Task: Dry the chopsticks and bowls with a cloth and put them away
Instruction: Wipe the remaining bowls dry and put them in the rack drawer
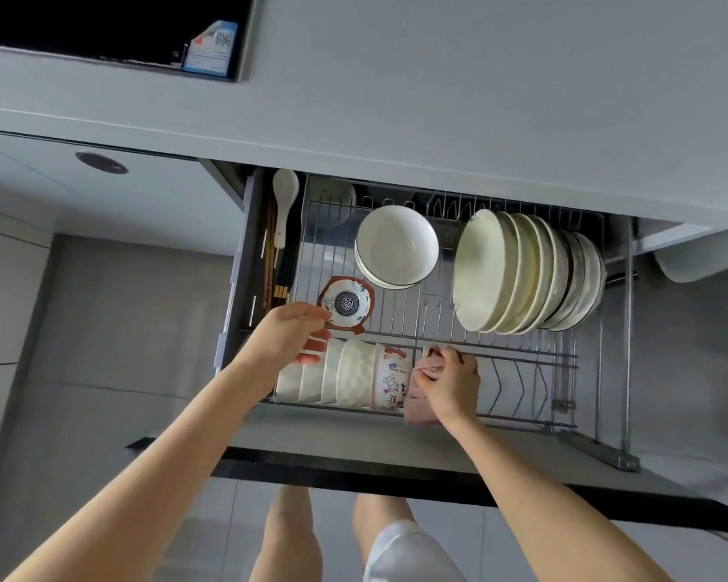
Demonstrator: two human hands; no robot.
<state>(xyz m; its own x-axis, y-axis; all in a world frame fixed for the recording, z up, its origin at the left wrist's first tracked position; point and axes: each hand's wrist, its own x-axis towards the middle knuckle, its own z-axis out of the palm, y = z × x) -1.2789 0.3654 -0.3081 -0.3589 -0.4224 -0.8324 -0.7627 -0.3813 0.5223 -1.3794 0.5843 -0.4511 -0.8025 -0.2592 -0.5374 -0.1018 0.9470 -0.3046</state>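
Pinches small patterned bowl (347, 306) by its rim with left hand (291, 333) — tilted, over left part of wire rack (522, 355), at 12 o'clock of row of white bowls (345, 375) standing on edge. Clutches pink cloth (417, 403) in right hand (452, 382), fingers curled round it, at 3 o'clock of that row, just beside cartoon-printed bowl (391, 375). In side compartment at 9 o'clock of rack — chopsticks (280, 266), white spoon (286, 199). At 12: shallow white bowls (396, 241). At 2: plates (513, 270) on edge.
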